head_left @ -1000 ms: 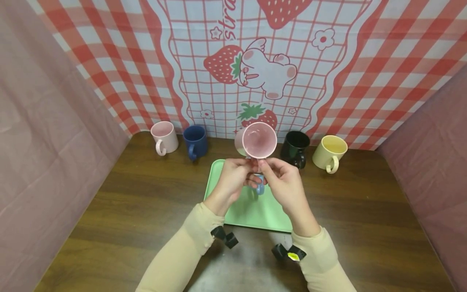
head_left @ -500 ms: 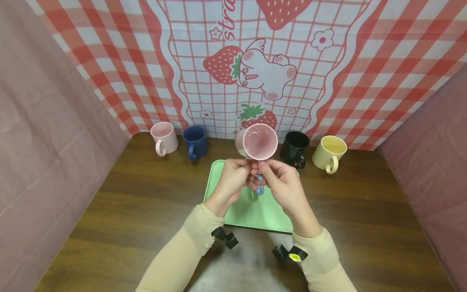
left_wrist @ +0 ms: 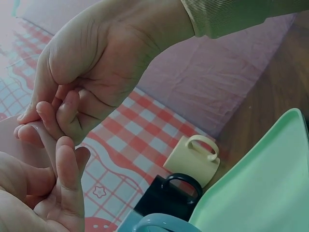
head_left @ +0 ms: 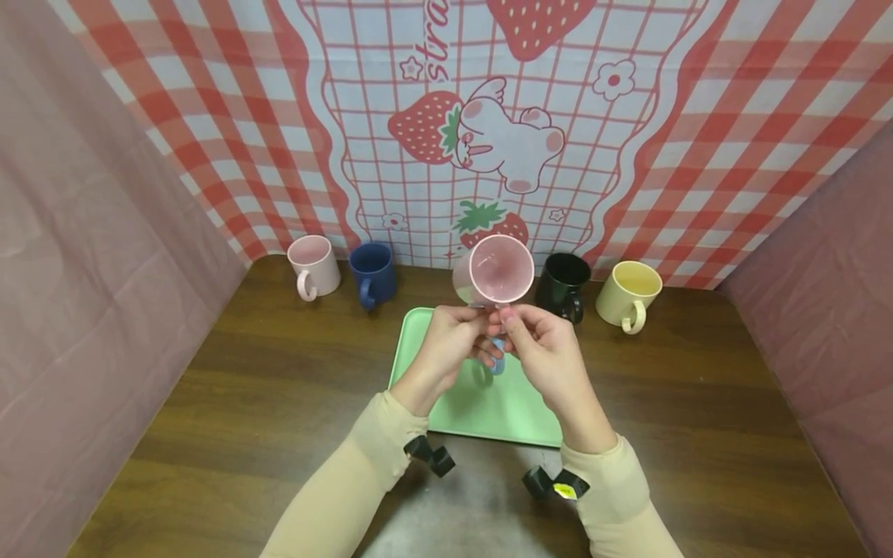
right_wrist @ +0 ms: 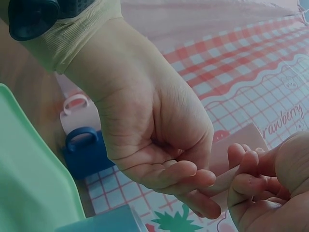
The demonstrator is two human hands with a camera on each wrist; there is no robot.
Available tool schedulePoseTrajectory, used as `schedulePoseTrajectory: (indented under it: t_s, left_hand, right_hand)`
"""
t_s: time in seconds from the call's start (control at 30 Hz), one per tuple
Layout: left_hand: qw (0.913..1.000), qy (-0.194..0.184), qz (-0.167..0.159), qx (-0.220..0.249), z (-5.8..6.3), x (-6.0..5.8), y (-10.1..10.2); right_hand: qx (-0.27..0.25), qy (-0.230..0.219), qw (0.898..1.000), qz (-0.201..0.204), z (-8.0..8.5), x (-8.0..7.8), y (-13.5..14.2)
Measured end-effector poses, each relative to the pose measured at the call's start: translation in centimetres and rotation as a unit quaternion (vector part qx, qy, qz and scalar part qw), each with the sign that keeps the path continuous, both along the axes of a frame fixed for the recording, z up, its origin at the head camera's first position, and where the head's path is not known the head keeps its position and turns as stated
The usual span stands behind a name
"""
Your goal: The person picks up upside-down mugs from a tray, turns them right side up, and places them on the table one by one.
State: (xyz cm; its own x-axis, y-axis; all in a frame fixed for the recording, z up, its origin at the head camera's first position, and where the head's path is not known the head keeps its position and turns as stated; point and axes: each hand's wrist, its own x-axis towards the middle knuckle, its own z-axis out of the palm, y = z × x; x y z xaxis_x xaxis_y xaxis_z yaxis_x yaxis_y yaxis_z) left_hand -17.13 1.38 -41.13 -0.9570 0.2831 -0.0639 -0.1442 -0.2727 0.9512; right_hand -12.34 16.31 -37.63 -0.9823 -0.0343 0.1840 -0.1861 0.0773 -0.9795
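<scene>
A pink mug is held up in front of the patterned cloth, its mouth tilted toward the head camera. My left hand and right hand meet beneath it, both pinching its handle, which their fingers mostly cover. In the left wrist view, a strip of the handle shows between the fingertips. Below the hands, a light blue mug shows little more than its handle in the head view. Its blue side appears at the bottom of the right wrist view.
A green tray lies on the wooden table beneath my hands. Along the back stand a second pink mug and a dark blue mug at left, with a black mug and a yellow mug at right. Cloth walls surround the table.
The held pink mug has shifted slightly right and turned a little, showing more of its left side. Both hands keep their hold; the other mugs stay put.
</scene>
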Motion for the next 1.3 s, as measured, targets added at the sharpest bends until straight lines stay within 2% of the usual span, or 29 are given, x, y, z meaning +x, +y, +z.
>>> schedulePoseTrajectory:
  t_s: [0.53, 1.0, 1.3]
  left_hand:
    - [0.9994, 0.018, -0.021, -0.023, -0.25, 0.10, 0.18]
    - [0.9982, 0.035, -0.047, -0.016, -0.19, 0.46, 0.17]
    - [0.9962, 0.052, -0.058, -0.039, 0.01, 0.39, -0.02]
  right_hand:
    - [0.018, 0.015, 1.000, -0.015, 0.01, 0.00, 0.41]
    - [0.031, 0.010, 0.999, -0.031, 0.20, 0.22, 0.84]
    - [0.032, 0.027, 0.998, -0.049, 0.32, 0.26, 0.69]
